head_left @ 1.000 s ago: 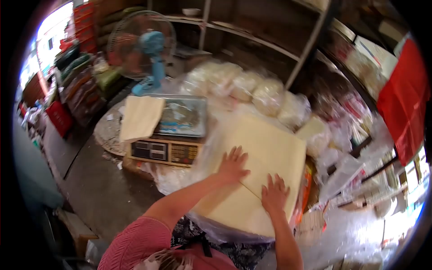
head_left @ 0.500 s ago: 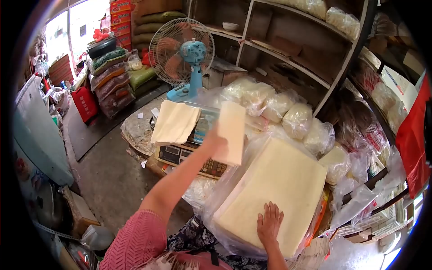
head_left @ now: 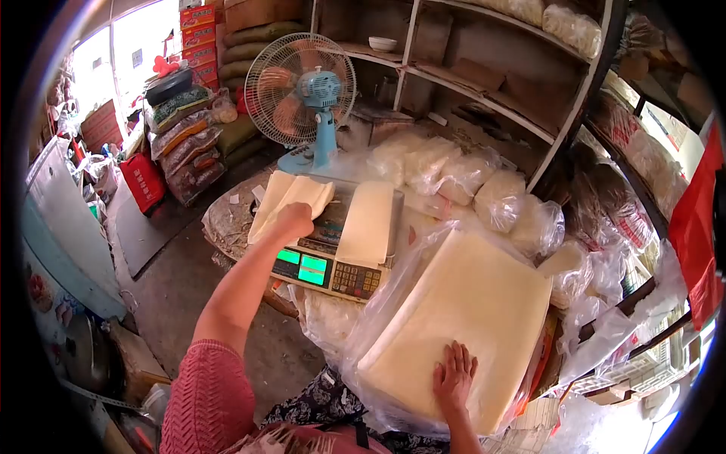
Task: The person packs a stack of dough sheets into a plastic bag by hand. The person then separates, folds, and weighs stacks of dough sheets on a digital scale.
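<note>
My left hand [head_left: 294,220] is closed at the right edge of a folded pile of pale yellow sheets [head_left: 276,198] on the left of a digital scale [head_left: 333,236]; the pile's edge lifts and curls there, and my fingertips are partly hidden. A second folded strip of pale sheets [head_left: 368,219] lies on the right of the scale's pan. Flat on a large stack of pale sheets [head_left: 461,303] rests my right hand [head_left: 455,374], fingers spread and holding nothing. Clear plastic wrap [head_left: 376,303] surrounds that stack.
A blue fan [head_left: 318,91] stands behind the scale. Several plastic bags of pale goods [head_left: 499,200] line the back of the table, below a shelf unit [head_left: 484,94]. Stacked sacks [head_left: 185,147] and a red bag [head_left: 142,181] sit on the floor at left.
My left hand has let go of the right strip, now lying on the scale, and moved left to the other pile. The scale's display is lit green. My right hand stays put.
</note>
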The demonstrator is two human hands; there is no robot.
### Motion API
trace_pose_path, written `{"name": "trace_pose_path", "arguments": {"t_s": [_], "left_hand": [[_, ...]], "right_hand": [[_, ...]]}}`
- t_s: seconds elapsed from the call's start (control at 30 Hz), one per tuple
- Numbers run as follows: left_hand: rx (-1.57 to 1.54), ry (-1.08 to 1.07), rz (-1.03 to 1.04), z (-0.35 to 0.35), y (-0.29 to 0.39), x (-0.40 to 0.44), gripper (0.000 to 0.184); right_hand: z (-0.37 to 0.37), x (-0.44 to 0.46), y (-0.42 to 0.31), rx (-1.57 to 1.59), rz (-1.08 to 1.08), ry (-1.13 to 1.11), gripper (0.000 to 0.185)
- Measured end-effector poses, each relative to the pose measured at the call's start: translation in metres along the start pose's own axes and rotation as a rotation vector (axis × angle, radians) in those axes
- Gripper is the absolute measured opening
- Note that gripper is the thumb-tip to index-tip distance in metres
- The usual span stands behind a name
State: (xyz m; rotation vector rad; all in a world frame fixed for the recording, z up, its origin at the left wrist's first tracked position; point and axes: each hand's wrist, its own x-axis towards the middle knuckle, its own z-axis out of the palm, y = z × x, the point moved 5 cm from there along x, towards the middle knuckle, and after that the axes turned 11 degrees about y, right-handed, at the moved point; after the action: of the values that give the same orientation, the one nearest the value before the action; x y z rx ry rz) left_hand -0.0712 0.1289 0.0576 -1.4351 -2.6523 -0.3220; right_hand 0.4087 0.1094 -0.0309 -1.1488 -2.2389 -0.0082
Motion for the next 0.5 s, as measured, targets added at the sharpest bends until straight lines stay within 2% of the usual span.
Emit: {"name": "trace_pose_path", "arguments": {"t_s": [0.07, 0.2, 0.3, 0.33, 0.43, 0.5], "left_hand": [[-0.098, 0.125, -0.052, -0.010, -0.015, 0.004, 0.025], [-0.069, 0.241, 0.024, -0.068, -0.012, 0.013, 0.028], [-0.461, 0.676, 0.177, -0.110, 0.002, -0.001, 0.038], [-0.724, 0.564, 0.114, -0.120, 0.012, -0.003, 0.047], [-1.492, 0.394, -0.041, -0.066, 0.020, 0.012, 0.052], [-1.778, 0.280, -0.083, -0.030, 0.043, 0.013, 0.053]], "right_hand": [[0.000, -0.001, 0.000, 0.010, 0.000, 0.001, 0.042], [0.001, -0.001, 0.001, 0.018, 0.006, 0.009, 0.042], [0.001, -0.001, 0.001, 0.015, 0.002, 0.012, 0.041], [0.001, -0.001, 0.001, 0.012, 0.000, 0.013, 0.041], [-0.002, 0.001, -0.002, 0.027, 0.020, 0.002, 0.039], [-0.001, 0.000, -0.001, 0.028, 0.029, 0.000, 0.039]]}}
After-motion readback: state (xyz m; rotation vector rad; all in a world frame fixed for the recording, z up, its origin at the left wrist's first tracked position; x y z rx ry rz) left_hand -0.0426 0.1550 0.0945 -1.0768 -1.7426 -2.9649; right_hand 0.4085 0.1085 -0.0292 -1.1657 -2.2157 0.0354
